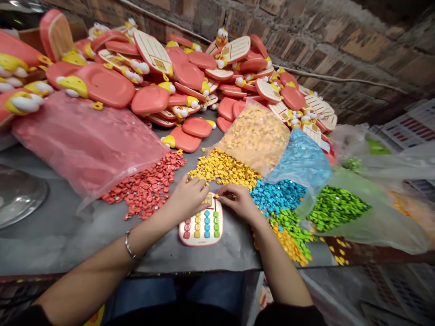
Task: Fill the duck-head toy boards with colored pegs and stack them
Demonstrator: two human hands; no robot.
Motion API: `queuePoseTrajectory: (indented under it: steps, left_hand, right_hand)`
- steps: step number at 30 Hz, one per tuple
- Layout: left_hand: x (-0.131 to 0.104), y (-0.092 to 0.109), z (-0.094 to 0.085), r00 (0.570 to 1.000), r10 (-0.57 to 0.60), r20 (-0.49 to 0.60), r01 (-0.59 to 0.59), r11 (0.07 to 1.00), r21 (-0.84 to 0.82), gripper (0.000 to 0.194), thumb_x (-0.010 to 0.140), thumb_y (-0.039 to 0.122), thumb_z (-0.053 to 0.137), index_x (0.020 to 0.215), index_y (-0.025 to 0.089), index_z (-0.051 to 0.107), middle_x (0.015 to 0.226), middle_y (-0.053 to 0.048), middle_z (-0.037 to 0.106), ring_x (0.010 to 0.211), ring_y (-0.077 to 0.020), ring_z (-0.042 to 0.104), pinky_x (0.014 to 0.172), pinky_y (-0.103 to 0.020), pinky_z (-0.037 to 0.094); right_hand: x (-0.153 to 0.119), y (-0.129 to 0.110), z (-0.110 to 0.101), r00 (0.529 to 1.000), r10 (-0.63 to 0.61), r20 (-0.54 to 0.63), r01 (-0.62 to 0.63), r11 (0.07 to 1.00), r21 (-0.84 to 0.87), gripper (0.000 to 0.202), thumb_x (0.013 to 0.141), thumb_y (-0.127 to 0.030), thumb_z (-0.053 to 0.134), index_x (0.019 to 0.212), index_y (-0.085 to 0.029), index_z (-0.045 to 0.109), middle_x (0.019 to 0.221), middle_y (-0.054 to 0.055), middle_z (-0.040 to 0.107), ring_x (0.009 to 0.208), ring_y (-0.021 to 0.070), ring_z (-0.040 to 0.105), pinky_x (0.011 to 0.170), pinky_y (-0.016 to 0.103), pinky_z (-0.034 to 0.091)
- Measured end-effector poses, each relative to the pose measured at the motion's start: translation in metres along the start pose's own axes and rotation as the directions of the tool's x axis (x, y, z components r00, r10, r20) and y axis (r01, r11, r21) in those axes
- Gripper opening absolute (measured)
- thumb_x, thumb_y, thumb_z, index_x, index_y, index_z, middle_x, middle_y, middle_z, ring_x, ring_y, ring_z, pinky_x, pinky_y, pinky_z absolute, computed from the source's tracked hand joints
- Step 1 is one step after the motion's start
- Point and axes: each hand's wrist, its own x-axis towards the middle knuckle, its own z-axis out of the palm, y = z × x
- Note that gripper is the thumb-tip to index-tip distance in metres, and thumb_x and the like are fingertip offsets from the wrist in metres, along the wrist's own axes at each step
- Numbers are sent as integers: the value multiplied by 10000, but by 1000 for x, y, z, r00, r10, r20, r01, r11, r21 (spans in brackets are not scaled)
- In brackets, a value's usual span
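Observation:
A cream board with a red rim [201, 239] lies on the table in front of me, with columns of small red, yellow, blue and green pieces on its face. My left hand [190, 197] reaches over the upper part of the board, its fingers curled; a speck of yellow shows by the fingertips, and I cannot tell what they hold. At the board's upper right edge, my right hand [239, 203] pinches a small yellow piece [217, 196]. Just beyond both hands spreads a heap of loose yellow pieces [226, 167].
Red pieces [147, 188] spill from a pink bag [91, 145] at left. Blue pieces [278, 195] and green pieces [336, 207] lie at right beside their bags. Behind are piled red duck-headed boards [190, 70] against a brick wall [322, 40]. A shiny metal bowl [20, 197] stands far left.

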Motion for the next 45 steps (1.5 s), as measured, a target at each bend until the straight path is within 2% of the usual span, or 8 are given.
queuePoseTrajectory:
  steps: [7,16,22,28,33,36,40,45]
  left_hand:
    - [-1,2,14,1000,4,-6,-4,1000,-20,310,859,445,606,951,149,595,953,-82,620,949,-264,553,813,-399,319]
    - [-1,1,17,1000,19,6,-18,993,-119,281,878,418,581,985,158,576,979,-76,616,960,-252,545,817,-374,322]
    - [-1,0,18,999,17,27,-13,989,-147,301,899,428,542,1025,156,573,1011,-81,601,985,-253,524,833,-372,331]
    - [-1,-1,18,999,11,39,-5,989,-151,325,895,444,542,1020,145,574,1015,-99,592,987,-260,509,836,-373,336]
    - [-1,0,18,998,39,40,-34,993,-114,304,900,429,536,1019,152,575,1003,-97,588,980,-258,506,825,-376,340]
    - [-2,2,17,999,41,33,-38,996,-84,279,912,406,520,1055,173,578,1030,-90,584,1005,-260,508,840,-384,347]
    - [-3,5,18,1000,4,-8,-4,999,-40,303,929,379,502,1165,200,566,1171,-108,562,1079,-263,505,902,-414,356]
    - [-1,5,19,996,20,-89,-23,999,-25,277,952,410,468,1075,203,606,1275,-94,543,1212,-240,468,1049,-440,291]
  right_hand:
    - [-1,-1,6,996,-79,34,83,982,-167,55,849,-164,625,836,-198,665,854,39,684,819,180,628,758,297,475]
    - [2,0,8,993,-117,15,118,986,-119,87,860,-213,625,797,-223,684,860,50,698,855,207,631,829,371,483]
    - [5,11,9,1000,-1,18,0,997,71,118,823,-274,672,729,-204,659,914,55,666,872,196,620,777,331,481]
    - [6,14,9,982,179,55,-182,982,53,198,780,-214,696,974,-181,673,878,44,672,755,168,595,628,268,445]
    - [5,10,9,997,48,67,-39,992,-124,40,833,-185,642,845,-179,680,912,64,664,886,200,593,822,338,452]
    - [4,9,11,998,21,66,-12,990,-143,46,848,-191,620,839,-178,664,907,64,663,879,204,590,821,349,450]
    - [1,5,13,996,70,48,-68,997,-44,78,864,-224,588,892,-173,640,882,51,657,809,185,592,715,297,456]
    - [-2,-4,19,987,119,109,-144,954,264,194,878,-375,585,923,-186,577,850,31,642,786,180,612,675,282,474]
